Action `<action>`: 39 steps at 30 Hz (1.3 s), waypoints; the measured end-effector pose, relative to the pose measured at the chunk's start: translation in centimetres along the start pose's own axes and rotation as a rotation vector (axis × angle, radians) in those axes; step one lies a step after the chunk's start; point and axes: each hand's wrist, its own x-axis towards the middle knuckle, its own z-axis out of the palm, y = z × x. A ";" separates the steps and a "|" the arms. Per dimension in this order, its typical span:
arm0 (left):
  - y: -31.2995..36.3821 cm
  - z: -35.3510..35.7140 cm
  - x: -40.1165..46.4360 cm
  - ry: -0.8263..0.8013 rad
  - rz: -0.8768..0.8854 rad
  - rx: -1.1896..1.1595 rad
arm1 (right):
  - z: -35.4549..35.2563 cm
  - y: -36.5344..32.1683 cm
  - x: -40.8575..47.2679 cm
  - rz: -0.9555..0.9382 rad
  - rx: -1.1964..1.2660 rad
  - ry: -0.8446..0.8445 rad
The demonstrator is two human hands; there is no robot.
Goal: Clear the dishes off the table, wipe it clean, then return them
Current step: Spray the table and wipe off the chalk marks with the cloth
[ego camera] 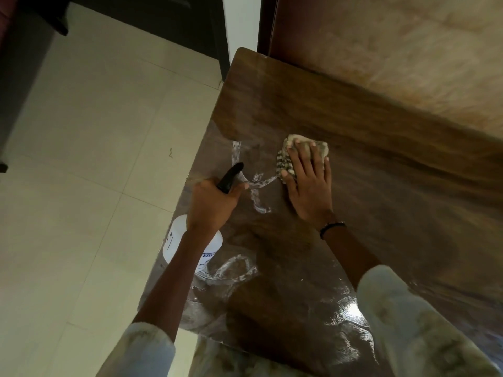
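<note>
One wooden table (367,164), one white spray bottle (174,243), one cloth (304,151). The left hand (215,202) grips the bottle upright at the table's left edge, black trigger pointing forward. The right hand (307,186) presses the cloth mid-table, fingers flat.

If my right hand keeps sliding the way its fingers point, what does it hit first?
Likely nothing: past the right hand and its cloth only bare table shows, until the far edge.
</note>
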 end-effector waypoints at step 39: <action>-3.9 -5.6 2.3 0.095 -0.016 0.022 | -0.2 -5.3 7.5 -0.247 -0.066 -0.045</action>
